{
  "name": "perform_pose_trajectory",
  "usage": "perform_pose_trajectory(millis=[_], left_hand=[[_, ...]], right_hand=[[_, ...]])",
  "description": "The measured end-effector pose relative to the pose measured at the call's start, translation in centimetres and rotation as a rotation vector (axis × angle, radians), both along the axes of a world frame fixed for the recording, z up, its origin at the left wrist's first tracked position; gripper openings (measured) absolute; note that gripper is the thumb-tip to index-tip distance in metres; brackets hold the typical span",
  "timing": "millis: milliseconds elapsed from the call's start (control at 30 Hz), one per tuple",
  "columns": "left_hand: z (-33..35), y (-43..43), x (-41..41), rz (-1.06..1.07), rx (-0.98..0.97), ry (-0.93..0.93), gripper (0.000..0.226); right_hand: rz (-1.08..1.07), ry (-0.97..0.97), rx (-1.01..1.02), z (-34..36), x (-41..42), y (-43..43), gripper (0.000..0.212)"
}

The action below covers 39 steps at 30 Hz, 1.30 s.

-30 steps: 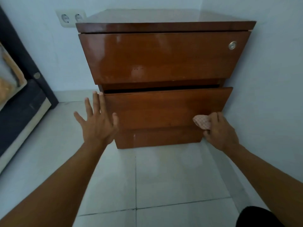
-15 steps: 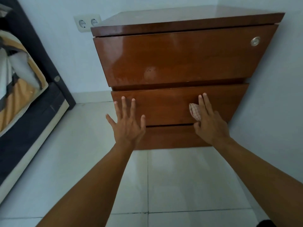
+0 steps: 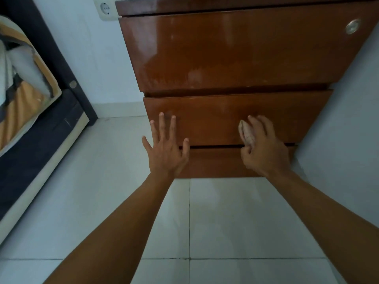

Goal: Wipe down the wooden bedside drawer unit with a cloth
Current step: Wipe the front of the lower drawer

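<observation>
Cloth (image 3: 247, 133) is gripped by right hand (image 3: 264, 147) against lower drawer (image 3: 211, 117) for wiping. Left hand (image 3: 166, 153) is spread open, fingers straight, likely for bracing

head view, close, looking down at drawer unit (image 3: 235, 54)

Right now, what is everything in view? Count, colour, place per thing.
drawer unit: one, brown wood, against the wall
top drawer front: one, brown, with a silver round fitting at its upper right
lower drawer front: one, brown, below it
cloth: one, pale pink checked, on the lower drawer front
wall socket: one, white, left of the unit
bed: one, dark frame, orange, white and grey bedding, left edge
floor tiles: several, white, below the unit
left hand: one, fingers spread, at the lower drawer front's left end
right hand: one, holds the cloth against the lower drawer front
</observation>
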State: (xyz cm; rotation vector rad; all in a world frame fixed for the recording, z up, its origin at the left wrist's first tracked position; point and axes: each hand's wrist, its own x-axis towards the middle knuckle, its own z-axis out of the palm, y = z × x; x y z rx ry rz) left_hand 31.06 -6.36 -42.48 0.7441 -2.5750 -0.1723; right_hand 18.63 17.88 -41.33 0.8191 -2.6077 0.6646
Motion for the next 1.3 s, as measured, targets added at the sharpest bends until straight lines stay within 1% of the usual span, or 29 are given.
perform_pose_trajectory(millis=[67, 100, 133, 167, 200, 267, 367, 600, 733, 833, 967, 1100, 1300], left_hand=[[-1.8, 0.6, 0.9, -0.027, 0.019, -0.102, 0.072], [-2.8, 0.8, 1.3, -0.049, 0.029, -0.17, 0.071], [-3.8, 0.8, 1.6, -0.072, 0.046, -0.226, 0.07], [-4.6, 0.8, 1.7, -0.089, 0.067, -0.267, 0.07], [-5.3, 0.6, 1.6, -0.096, 0.084, -0.294, 0.071], [-6.1, 0.3, 1.0, -0.093, 0.105, -0.328, 0.072], [-6.7, 0.2, 0.1, -0.076, 0.101, -0.383, 0.074], [-7.4, 0.0, -1.3, -0.048, 0.081, -0.405, 0.078], [-7.9, 0.0, -1.4, -0.025, 0.065, -0.387, 0.086], [-7.8, -0.6, -1.6, -0.022, 0.046, -0.377, 0.088], [-7.5, -0.9, -1.3, -0.027, 0.022, -0.409, 0.085], [-6.7, -1.0, -1.3, -0.016, 0.058, -0.43, 0.085], [-6.0, -1.3, -1.3, -0.014, 0.036, -0.466, 0.089]], right_hand=[[0.039, -0.048, 0.06, -1.2, 1.1, -0.9, 0.066], [0.056, -0.128, 0.108, -1.9, 1.3, -1.4, 0.062], [0.074, -0.222, 0.17, -2.8, 1.3, -1.8, 0.063], [0.1, -0.295, 0.236, -3.7, 1.1, -2.1, 0.068], [0.117, -0.345, 0.293, -4.4, 0.9, -2.3, 0.075], [0.118, -0.4, 0.336, -5.5, 0.4, -2.8, 0.083], [0.09, -0.408, 0.359, -6.9, 0.0, -3.5, 0.087], [0.052, -0.429, 0.369, -7.8, -0.1, -3.8, 0.095], [0.052, -0.427, 0.4, -7.4, -0.3, -4.1, 0.097], [0.062, -0.418, 0.43, -7.3, -0.6, -4.0, 0.096], [0.086, -0.386, 0.463, -6.8, -1.3, -3.8, 0.092], [0.092, -0.376, 0.505, -5.7, -1.4, -3.8, 0.087], [0.111, -0.409, 0.585, -4.2, -1.8, -3.9, 0.089]])
